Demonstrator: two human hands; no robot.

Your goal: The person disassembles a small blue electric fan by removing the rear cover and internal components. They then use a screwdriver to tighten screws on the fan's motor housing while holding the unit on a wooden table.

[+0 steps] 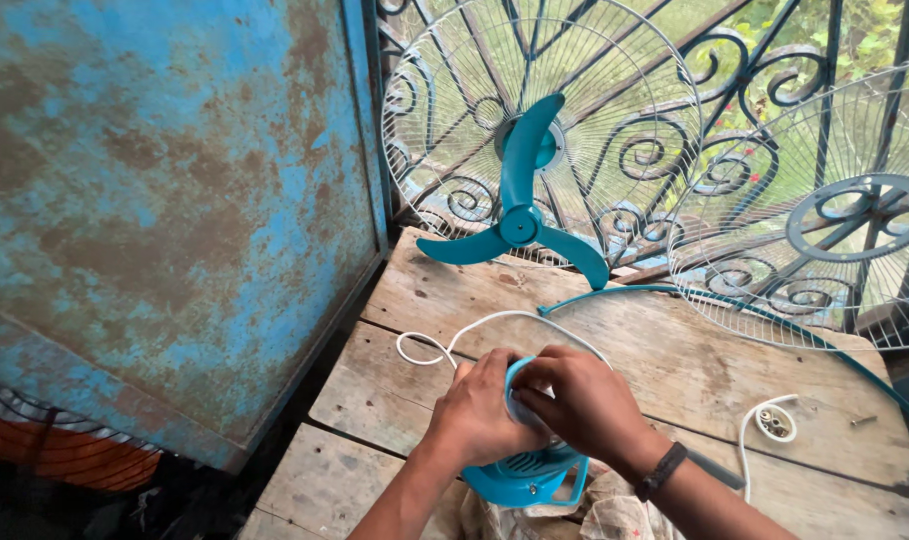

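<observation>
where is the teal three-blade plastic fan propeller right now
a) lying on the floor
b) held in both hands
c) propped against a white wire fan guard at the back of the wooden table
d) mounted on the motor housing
c: the teal three-blade plastic fan propeller stands against the white wire fan guard at the back of the wooden table, apart from both hands, left hand and right hand, which grip the teal motor housing.

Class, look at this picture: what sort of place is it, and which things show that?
Probably an informal repair spot outdoors: a rough plank table, fan parts such as a teal blade and wire guards, and a rusty blue metal panel.
</observation>
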